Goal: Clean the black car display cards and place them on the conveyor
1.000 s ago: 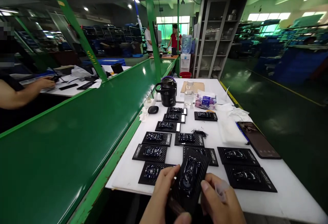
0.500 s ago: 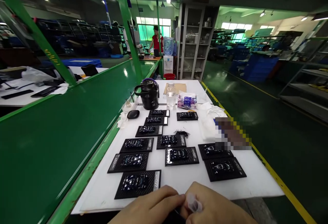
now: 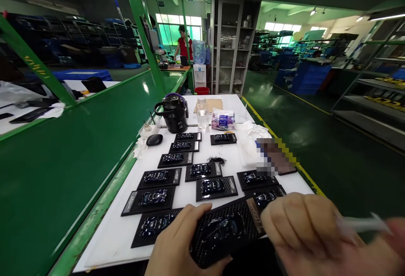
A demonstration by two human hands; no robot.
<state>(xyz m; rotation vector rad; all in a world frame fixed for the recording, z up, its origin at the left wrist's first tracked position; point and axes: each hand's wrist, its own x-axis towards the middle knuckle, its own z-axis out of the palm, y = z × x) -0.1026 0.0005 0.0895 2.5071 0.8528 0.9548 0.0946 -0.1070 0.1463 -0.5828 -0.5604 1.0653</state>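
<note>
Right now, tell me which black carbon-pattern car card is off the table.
The tilted card, raised in the left hand, with the blurred right hand at its far end. The other cards lie flat on the white table.

Rows of car cards (image 3: 155,178) lie flat on a workbench (image 3: 107,236), with a loose tuft of fibres (image 3: 217,160) among them. Behind the cards, at the far end, a kettle (image 3: 172,113) stands on the left, a water bottle (image 3: 202,113) just right of it, and a sachet packet (image 3: 223,121) right of that. Crumpled tissue (image 3: 253,130) lies further right, and a pebble-shaped case (image 3: 154,140) sits in front of the kettle. At the near edge, the left hand (image 3: 180,242) holds one card (image 3: 224,231) above the nearest rows, the right hand (image 3: 300,225) against its right end. A partition (image 3: 79,141) runs along the bench's left side. Beyond the far end stand a water dispenser (image 3: 199,76) and a shelving cabinet (image 3: 229,44).
</note>
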